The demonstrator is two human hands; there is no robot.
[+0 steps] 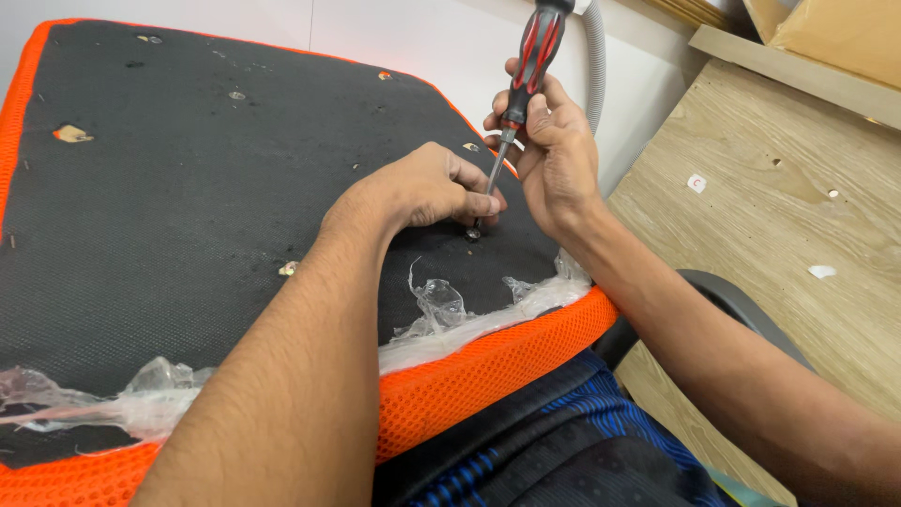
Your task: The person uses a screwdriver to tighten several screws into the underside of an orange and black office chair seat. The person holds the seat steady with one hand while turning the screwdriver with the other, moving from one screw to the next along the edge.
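Left hand (427,192) steadies screw (472,232); right hand (554,155) holds screwdriver (526,75) above.

Wooden panel (751,225) at right, grey corrugated hose (595,66) against white wall (413,33), cardboard box (835,33) top right.

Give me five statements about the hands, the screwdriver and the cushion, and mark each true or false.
1. The right hand grips the screwdriver by its red and black handle. True.
2. The screwdriver lies flat on the cushion. False: it stands nearly upright, tip down on a screw.
3. The left hand rests on the black underside beside the tip. True.
4. The cushion's edge is blue. False: the mesh edge is orange.
5. Torn clear plastic lies along the near edge. True.
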